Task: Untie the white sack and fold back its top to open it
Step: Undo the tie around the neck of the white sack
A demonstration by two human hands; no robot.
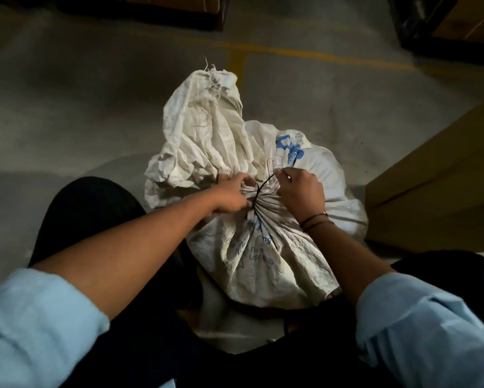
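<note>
On a concrete warehouse floor (81, 107), I am crouching over the white woven sack (263, 261), which is standing between my knees at the centre of the view, with a cardboard carton (436, 175) just beside it at 3 o'clock and a yellow floor line (319, 56) running past at 12 o'clock.

My left hand (229, 198) is wrapping its curled fingers round the gathered neck (263, 204) from 9 o'clock. My right hand (301, 193), at 3 o'clock of the knot, is pinching one strand of the black cord (264, 182) between thumb and forefinger, its other fingers folding in. The sack's loose top (201, 141) is flopping away toward 11 o'clock, not yet folded back.

The knot itself is too small to read. As I judge it, the job is barely beginning. To do this step well, I am aiming to keep the neck bunched and steady with my left hand, to draw the free strand outward rather than upward so the loop slackens instead of cinching, and to ease my squeeze as the cord gives.
</note>
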